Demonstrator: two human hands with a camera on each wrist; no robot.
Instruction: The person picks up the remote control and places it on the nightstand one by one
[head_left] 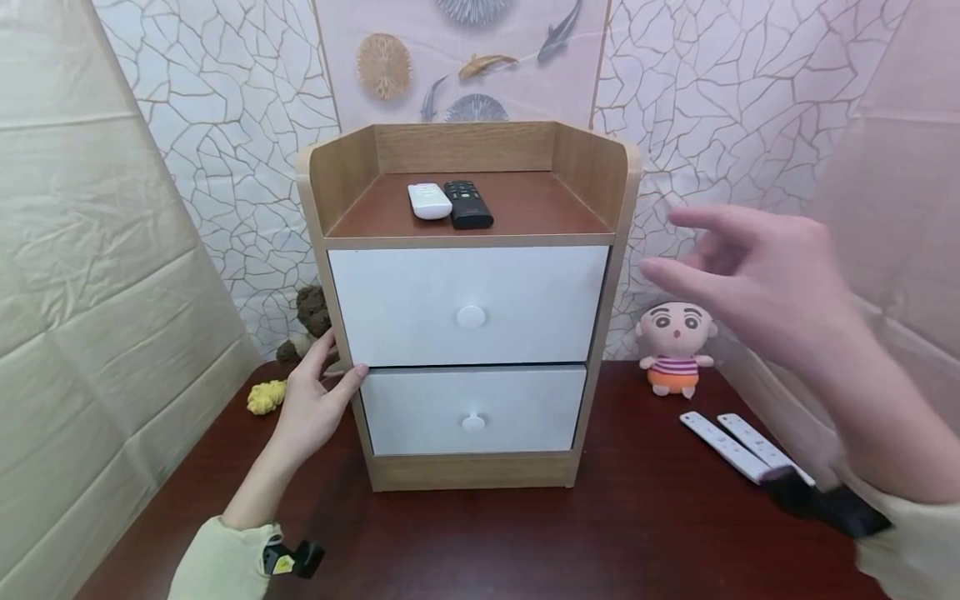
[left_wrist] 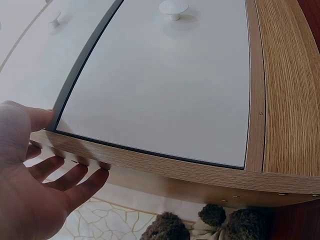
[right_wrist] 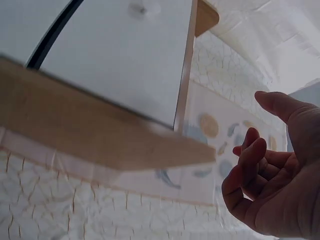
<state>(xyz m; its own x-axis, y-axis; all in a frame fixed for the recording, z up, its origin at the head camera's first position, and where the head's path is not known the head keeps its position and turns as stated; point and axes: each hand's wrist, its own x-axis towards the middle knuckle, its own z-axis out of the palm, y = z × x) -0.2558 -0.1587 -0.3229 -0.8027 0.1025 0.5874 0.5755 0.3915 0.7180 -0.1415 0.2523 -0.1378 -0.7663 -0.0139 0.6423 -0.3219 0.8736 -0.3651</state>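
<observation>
A small wooden cabinet [head_left: 472, 472] with two white drawer fronts stands upright in the middle of the table, both drawers closed. My left hand [head_left: 313, 408] rests on its left side: the thumb touches the front edge near the gap between the drawers, and the fairly straight fingers [left_wrist: 85, 187] lie against the side panel. Raised in the air to the right of the cabinet, my right hand [head_left: 780, 283] holds nothing, its thumb and index finger apart and the other fingers loosely bent. A white remote [head_left: 430, 201] and a black remote [head_left: 468, 204] lie side by side on the cabinet top.
A plush doll [head_left: 675, 350] sits right of the cabinet, with two long white remotes [head_left: 723, 446] in front of it. Left of the cabinet are a brown plush toy [head_left: 312, 310] and a yellow lump [head_left: 266, 397]. Cloth hangs on both sides of the table [head_left: 480, 542].
</observation>
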